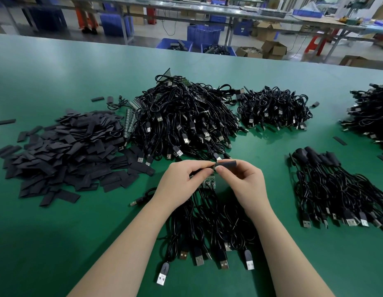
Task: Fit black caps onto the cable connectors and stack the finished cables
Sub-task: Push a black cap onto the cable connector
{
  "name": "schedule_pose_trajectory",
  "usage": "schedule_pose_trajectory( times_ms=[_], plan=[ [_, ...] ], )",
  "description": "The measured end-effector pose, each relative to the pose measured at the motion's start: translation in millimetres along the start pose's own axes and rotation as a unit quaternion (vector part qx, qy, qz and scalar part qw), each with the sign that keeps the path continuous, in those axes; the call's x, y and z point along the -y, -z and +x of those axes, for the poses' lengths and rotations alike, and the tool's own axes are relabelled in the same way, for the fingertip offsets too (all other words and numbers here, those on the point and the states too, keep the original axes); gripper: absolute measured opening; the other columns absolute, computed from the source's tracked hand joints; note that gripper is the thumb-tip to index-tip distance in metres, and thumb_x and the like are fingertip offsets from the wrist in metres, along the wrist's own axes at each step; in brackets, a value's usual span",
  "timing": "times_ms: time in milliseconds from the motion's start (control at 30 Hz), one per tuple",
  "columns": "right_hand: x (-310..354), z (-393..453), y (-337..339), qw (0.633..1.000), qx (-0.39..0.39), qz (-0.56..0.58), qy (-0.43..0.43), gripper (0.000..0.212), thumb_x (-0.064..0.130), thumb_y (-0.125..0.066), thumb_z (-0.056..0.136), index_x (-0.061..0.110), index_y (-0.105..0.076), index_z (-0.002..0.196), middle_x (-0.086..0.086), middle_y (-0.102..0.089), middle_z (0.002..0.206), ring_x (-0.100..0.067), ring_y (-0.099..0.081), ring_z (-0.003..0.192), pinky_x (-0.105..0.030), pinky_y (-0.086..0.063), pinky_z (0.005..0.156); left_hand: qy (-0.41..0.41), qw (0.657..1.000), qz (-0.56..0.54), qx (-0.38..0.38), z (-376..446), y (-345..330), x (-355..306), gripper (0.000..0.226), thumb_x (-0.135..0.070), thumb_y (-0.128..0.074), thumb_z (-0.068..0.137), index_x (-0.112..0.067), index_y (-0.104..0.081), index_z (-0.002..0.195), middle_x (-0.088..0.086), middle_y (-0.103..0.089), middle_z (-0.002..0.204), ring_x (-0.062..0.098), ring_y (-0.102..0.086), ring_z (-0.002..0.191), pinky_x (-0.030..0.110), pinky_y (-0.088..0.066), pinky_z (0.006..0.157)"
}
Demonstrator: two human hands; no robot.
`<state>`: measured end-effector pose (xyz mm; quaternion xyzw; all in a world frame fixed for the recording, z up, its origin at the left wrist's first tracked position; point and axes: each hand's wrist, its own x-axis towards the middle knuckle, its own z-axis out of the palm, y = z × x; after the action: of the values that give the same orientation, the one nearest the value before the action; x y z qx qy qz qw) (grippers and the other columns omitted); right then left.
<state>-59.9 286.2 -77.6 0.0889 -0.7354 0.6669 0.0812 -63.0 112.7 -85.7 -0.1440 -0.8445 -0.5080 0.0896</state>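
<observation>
nearest: loose bundle of black cables lying on the green table between the two forearms, usb plugs fanned toward the camera, one plug trailing off at the left.

just past it, both hands meet over the far end of that bundle. left hand has fingers curled, pinching a cable's connector end; a small green board shows at the fingertips, more green boards just under the hand. right hand has thumb and fingers pinched round a black cap, a short dark sleeve held roughly level, its left mouth touching the connector end. can't tell how far it's seated.

right of the hands: finished cables laid in a tidy row, capped ends at the far side, usb plugs at the near side. well apart from the hands.

left: big loose heap of flat black caps, strays scattered round its edges.

beyond the hands, centre: large tangled pile of uncapped cables, green boards sticking out at its left edge and top. its near edge lies just beyond the hands.

further right: smaller cable pile; another pile cut off by the right frame edge. one stray cap lies flat between them and the finished row.

far background: table edge, then blue crates, cardboard boxes, long workbenches, a red stool.
</observation>
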Motion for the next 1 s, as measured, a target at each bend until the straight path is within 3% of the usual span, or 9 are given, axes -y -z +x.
schedule_pose_trajectory(
  times_ms=[267, 433, 633, 1000],
  plan=[
    [3.1, 1.9, 6.4, 0.998, 0.022, -0.064, 0.009, 0.033, 0.014, -0.077, 0.085, 0.047, -0.075, 0.080, 0.016, -0.075, 0.083, 0.002, -0.065, 0.072, -0.011, -0.049, 0.067, 0.007, 1.000, 0.008, 0.008, -0.2, 1.0, -1.4, 0.025, -0.046, -0.056, 0.087, -0.058, -0.059, 0.109, -0.037, -0.065, 0.102, -0.010, -0.061, 0.099, 0.032, -0.055, 0.086],
    [3.3, 1.2, 8.8, 0.995, 0.027, -0.092, 0.017, 0.024, 0.015, -0.076, 0.086, 0.039, -0.074, 0.083, 0.017, -0.074, 0.083, 0.003, -0.063, 0.070, -0.012, -0.048, 0.064, 0.010, 1.000, 0.018, 0.009, 0.2, 1.3, -1.0, 0.024, -0.046, -0.057, 0.087, -0.059, -0.058, 0.107, -0.042, -0.063, 0.098, -0.011, -0.060, 0.099, 0.029, -0.054, 0.087],
    [2.3, 1.5, 8.2, 0.995, 0.026, -0.094, 0.012, 0.022, 0.015, -0.076, 0.085, 0.036, -0.074, 0.082, 0.015, -0.074, 0.082, 0.001, -0.063, 0.070, -0.013, -0.048, 0.065, 0.012, 0.999, 0.031, 0.016, 0.4, 0.2, 5.5, 0.023, -0.039, -0.061, 0.091, -0.042, -0.070, 0.112, -0.025, -0.069, 0.106, -0.008, -0.060, 0.103, 0.033, -0.053, 0.089],
    [2.7, 3.0, 13.4, 0.992, 0.033, -0.119, 0.001, 0.021, 0.020, -0.078, 0.084, 0.040, -0.075, 0.081, 0.014, -0.074, 0.081, -0.001, -0.063, 0.070, -0.022, -0.050, 0.065, 0.019, 0.999, 0.031, 0.025, 0.4, 0.8, 2.7, 0.021, -0.041, -0.061, 0.091, -0.048, -0.068, 0.109, -0.029, -0.068, 0.104, -0.009, -0.059, 0.102, 0.033, -0.053, 0.088]
  ],
)
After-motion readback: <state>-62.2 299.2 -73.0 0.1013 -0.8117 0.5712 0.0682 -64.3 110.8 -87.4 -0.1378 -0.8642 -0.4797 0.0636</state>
